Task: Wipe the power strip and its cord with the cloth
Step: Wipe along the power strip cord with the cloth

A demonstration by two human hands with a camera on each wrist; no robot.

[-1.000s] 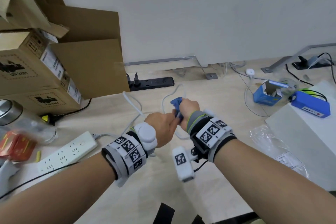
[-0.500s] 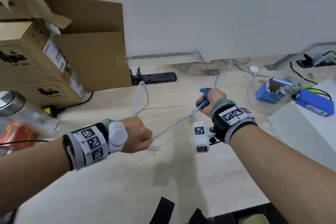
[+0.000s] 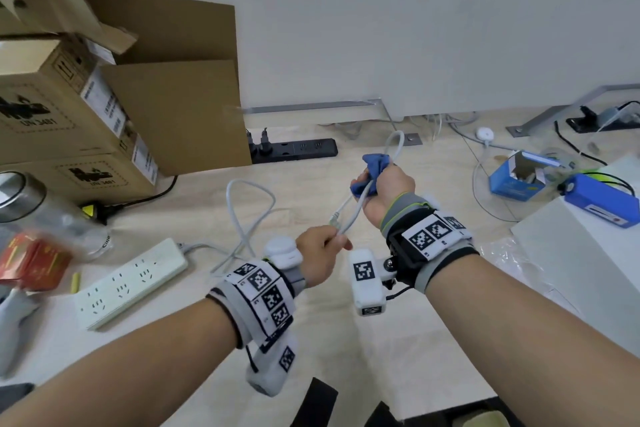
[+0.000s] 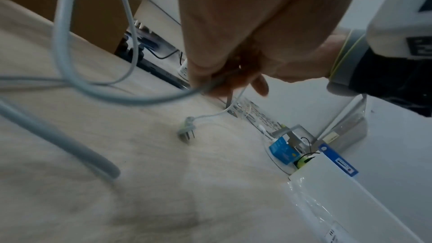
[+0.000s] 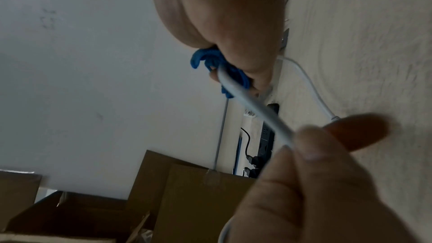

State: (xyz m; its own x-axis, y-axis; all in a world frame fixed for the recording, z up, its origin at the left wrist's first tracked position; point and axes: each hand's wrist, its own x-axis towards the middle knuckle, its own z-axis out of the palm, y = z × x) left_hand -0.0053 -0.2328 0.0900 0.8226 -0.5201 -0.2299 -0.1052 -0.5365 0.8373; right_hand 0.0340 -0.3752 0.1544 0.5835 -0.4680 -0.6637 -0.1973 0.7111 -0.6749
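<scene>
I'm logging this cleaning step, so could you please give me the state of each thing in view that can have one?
White power strip: lying flat on the desk, sockets empty.
Cord: lifted, taut between both hands.
Plug: unplugged, on the desk.
Blue cloth: wrapped round the cord.
Left hand: pinching the cord.
Right hand: gripping the cloth.
Black power strip: two plugs in.

— Where are we, then?
— An office or lab back room, by the look of it: stacked cardboard boxes (image 3: pixel 69 121) against a plain white wall (image 3: pixel 415 17).
— And the long surface?
— A pale wood-look desk (image 3: pixel 346 350), a black power strip (image 3: pixel 294 149) at its back edge, loose cables, a small blue box (image 3: pixel 512 180) and a blue battery pack (image 3: pixel 602 204).
</scene>
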